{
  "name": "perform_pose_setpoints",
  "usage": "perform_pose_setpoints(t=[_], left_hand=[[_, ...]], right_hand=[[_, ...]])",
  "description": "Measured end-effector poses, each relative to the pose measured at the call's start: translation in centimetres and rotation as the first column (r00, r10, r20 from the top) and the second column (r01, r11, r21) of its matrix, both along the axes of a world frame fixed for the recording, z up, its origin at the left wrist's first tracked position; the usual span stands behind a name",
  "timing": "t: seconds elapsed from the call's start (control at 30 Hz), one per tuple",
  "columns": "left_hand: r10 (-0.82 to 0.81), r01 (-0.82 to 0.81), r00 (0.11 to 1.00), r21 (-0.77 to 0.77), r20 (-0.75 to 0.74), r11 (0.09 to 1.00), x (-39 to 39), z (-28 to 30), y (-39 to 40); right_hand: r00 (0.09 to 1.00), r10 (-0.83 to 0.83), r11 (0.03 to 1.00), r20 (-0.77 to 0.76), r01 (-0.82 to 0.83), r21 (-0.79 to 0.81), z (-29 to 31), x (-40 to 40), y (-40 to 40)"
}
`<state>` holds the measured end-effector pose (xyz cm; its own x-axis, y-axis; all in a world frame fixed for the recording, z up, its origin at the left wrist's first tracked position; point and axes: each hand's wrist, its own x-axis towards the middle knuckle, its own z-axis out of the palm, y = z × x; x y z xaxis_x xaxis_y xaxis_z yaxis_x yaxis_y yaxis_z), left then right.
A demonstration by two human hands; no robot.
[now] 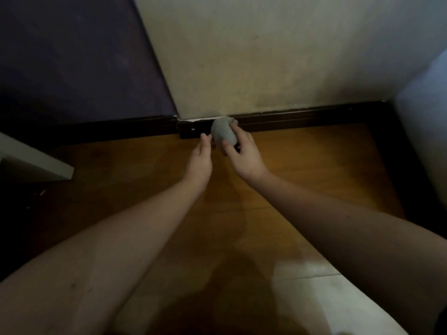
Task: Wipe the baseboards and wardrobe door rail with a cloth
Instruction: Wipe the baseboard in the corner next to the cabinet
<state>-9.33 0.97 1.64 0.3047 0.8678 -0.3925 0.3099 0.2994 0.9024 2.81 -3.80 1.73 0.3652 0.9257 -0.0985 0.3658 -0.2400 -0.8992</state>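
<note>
**Grey cloth bunched at the baseboard corner**

The right hand [244, 153] grips a grey cloth [224, 131], wadded into an oval lump. Its fingers curl round the lump's right and lower sides, with the thumb across the near end. The lump's long axis runs from the near end, low by the wooden floor [302, 165], up and slightly right toward the wall, where its far end lies against the top edge of the dark baseboard [302, 118]. It sits just right of the outer corner where the cream wall [266, 68] meets the purple wall [72, 64]; a pale chipped strip shows along the baseboard top there.

The left hand [200, 160] is just beside the cloth on its left, edge-on to the camera, fingers fairly straight and together, tips close to the cloth; whether they touch it cannot be told. It holds nothing.

A white furniture edge [36, 163] juts in at the left, well apart from the hands.
</note>
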Motion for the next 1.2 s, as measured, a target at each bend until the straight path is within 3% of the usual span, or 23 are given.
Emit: perform_pose_setpoints(t=[0.07, 0.2, 0.33, 0.43, 0.53, 0.63, 0.7, 0.8, 0.97, 1.1, 1.2], left_hand=[[-0.021, 0.025, 0.998, -0.065, 0.066, 0.998, 2.8, -0.1, -0.2], [-0.183, 0.189, 0.982, -0.136, 0.056, 0.973, 8.2, 0.0, -1.7], [-0.271, 0.288, 0.957, -0.234, 0.103, 0.929, 11.6, 0.5, -4.0], [-0.325, 0.350, 0.935, -0.225, 0.140, 0.910, 12.6, -0.7, -4.5], [-0.450, 0.452, 0.891, -0.201, 0.059, 0.869, 11.9, -2.0, -4.4], [-0.565, 0.557, 0.821, -0.094, -0.086, 0.825, 10.9, -1.8, -3.4], [-0.545, 0.547, 0.829, -0.021, -0.125, 0.837, 10.7, -1.1, -2.4], [-0.442, 0.448, 0.888, 0.026, -0.131, 0.893, 10.0, 0.4, -0.7], [-0.325, 0.325, 0.946, -0.084, 0.006, 0.942, 7.2, 2.4, 0.4], [-0.168, 0.205, 0.965, -0.179, 0.201, 0.962, 6.9, 2.4, -0.5], [-0.152, 0.192, 0.961, -0.161, 0.230, 0.968, 8.3, 1.7, -1.6]], right_hand=[[0.997, -0.023, 0.999, -0.077, 0.021, -0.027, 0.1, 1.8, -2.5], [0.985, -0.088, 0.995, -0.145, 0.079, -0.069, 0.4, 5.5, -7.5], [0.983, -0.151, 0.986, -0.103, 0.142, -0.088, 1.5, 8.7, -10.5], [0.959, -0.272, 0.962, -0.086, 0.267, -0.062, 1.7, 10.5, -11.9], [0.870, -0.493, 0.869, 0.000, 0.493, -0.053, 0.8, 12.0, -12.5], [0.926, -0.350, 0.935, -0.140, 0.337, -0.109, 0.1, 12.3, -11.6], [0.972, -0.152, 0.984, -0.179, 0.132, -0.121, 0.0, 12.3, -10.4], [0.958, -0.029, 0.997, -0.284, 0.006, -0.082, 0.6, 12.8, -8.1], [0.890, 0.108, 0.985, -0.444, -0.155, -0.071, 1.0, 12.4, -4.6], [0.860, 0.047, 0.997, -0.508, -0.075, -0.035, -0.1, 11.7, -3.5], [0.848, -0.026, 1.000, -0.529, 0.025, -0.010, -1.4, 12.4, -4.5]])
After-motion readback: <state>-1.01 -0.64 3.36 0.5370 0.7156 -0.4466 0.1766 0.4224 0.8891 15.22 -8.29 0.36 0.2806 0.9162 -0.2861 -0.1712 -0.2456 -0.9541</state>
